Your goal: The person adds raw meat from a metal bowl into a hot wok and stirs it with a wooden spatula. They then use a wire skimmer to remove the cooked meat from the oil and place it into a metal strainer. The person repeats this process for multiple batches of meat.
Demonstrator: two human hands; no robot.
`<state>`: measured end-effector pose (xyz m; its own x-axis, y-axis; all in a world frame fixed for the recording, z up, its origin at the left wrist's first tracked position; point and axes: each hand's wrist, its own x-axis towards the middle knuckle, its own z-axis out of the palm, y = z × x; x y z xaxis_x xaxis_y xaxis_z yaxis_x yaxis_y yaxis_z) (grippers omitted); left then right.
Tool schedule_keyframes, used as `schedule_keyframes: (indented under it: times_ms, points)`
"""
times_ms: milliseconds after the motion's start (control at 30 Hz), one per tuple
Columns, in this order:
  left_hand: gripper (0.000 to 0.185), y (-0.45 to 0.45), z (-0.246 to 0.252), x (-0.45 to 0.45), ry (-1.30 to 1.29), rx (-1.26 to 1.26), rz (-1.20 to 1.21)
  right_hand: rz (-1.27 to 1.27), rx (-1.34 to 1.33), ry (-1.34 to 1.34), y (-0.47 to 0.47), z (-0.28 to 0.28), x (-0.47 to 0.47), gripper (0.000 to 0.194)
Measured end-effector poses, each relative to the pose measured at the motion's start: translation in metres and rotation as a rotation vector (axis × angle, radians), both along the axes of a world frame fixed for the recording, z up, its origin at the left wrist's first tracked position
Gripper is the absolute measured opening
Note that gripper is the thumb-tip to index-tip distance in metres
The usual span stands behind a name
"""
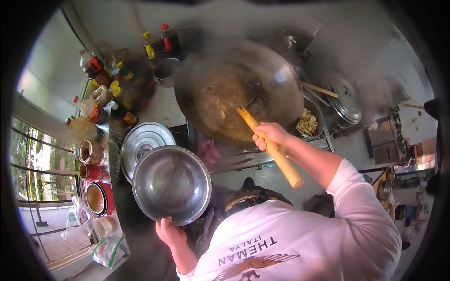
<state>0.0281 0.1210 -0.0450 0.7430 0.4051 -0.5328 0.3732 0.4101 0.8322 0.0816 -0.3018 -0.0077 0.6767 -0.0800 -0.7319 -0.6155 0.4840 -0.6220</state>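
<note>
A large wok [284, 73] holds bubbling brown liquid with pieces of food in it; steam blurs its far side. My right hand [270, 137] grips a thick wooden handle [284, 165], whose far end reaches over the wok. A round wire rim shows in the liquid beyond that end; whether it is a strainer on this handle I cannot tell. At the lower left, my left hand [170, 230] holds an empty steel bowl [172, 182] by its near rim. The bowl is tilted and overlaps a round metal lid [146, 140].
Sauce bottles [93, 110] and jars [90, 151] line the windowsill at left. A metal pot [166, 72] stands left of the wok. Right of it are a container of sliced food [308, 122] and a lidded steel pot [344, 100]. A pink cloth [209, 152] lies by the near edge.
</note>
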Motion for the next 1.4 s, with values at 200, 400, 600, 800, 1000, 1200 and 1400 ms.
schedule_keyframes:
  times_ms: [200, 400, 600, 800, 1000, 1200, 1400]
  points:
    - [0.014, 0.005, 0.021, -0.013, -0.025, 0.008, 0.032, -0.170, 0.182, -0.161, 0.030, 0.008, 0.053, 0.016]
    - [0.019, 0.011, 0.023, -0.020, -0.075, -0.053, 0.040, -0.269, 0.209, -0.136, 0.001, 0.004, 0.063, 0.019]
    - [0.022, -0.005, 0.026, -0.020, -0.045, 0.010, -0.026, -0.002, -0.165, -0.255, -0.028, 0.010, 0.003, 0.043]
    - [0.012, -0.022, 0.017, -0.002, -0.132, -0.060, -0.117, 0.115, -0.435, -0.153, -0.042, 0.016, -0.066, 0.079]
    - [0.018, -0.034, 0.011, 0.025, -0.148, -0.053, -0.214, 0.621, -1.461, 0.146, -0.090, 0.036, -0.109, 0.072]
    - [0.018, -0.066, 0.030, 0.020, -0.120, 0.011, -0.255, 0.649, -1.611, 0.121, -0.173, 0.066, -0.088, 0.072]
    - [0.014, -0.034, 0.009, 0.028, -0.018, 0.021, -0.153, 0.343, -0.714, 0.269, -0.091, 0.026, -0.080, 0.077]
